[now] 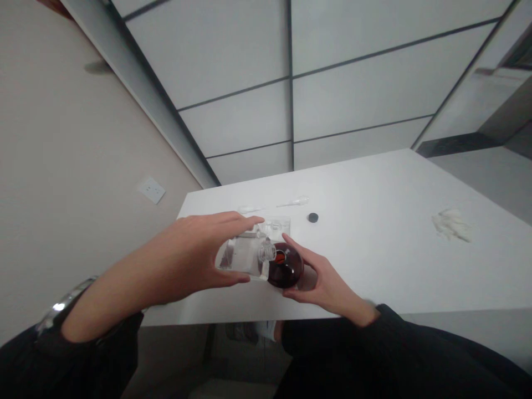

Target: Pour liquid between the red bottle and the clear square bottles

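My left hand (220, 249) is wrapped round a clear square-sided bottle (245, 257), which lies tilted with its threaded neck pointing right. That neck is at the mouth of a dark amber bottle (286, 271); whether liquid is flowing I cannot make out. Around the amber bottle's right side curve the fingers of my right hand (316, 277), and the bottle appears upright at the table. Just behind both bottles is a clear plastic piece (280, 224), partly hidden by my left hand and the clear bottle.
On the white table (374, 255) lie a plastic dropper (297, 201), a second clear dropper-like piece (249, 209) and a black cap (313, 218). A crumpled whitish bundle (451, 224) rests to the right. Panelled doors (249, 122) stand behind; a wall (83, 166) is at left.
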Tool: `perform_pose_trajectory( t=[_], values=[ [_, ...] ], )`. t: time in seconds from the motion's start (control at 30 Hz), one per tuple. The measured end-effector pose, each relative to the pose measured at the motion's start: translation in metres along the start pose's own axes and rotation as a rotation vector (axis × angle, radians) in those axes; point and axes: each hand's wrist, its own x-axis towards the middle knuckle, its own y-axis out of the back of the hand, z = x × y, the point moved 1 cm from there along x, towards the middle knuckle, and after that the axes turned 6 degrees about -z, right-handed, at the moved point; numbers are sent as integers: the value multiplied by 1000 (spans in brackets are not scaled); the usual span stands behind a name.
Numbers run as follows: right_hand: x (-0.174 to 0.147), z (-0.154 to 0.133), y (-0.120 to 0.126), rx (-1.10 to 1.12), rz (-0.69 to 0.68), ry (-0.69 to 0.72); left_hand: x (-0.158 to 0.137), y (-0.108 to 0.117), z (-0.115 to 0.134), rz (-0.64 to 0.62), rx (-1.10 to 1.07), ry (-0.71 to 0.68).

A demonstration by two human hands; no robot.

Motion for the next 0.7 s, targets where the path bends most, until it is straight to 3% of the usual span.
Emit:
perform_pose_trajectory(
  t=[0.7],
  values=[
    [-1, -1, 1, -25, -1, 23, 3, 5, 5, -55, 102, 2]
  ],
)
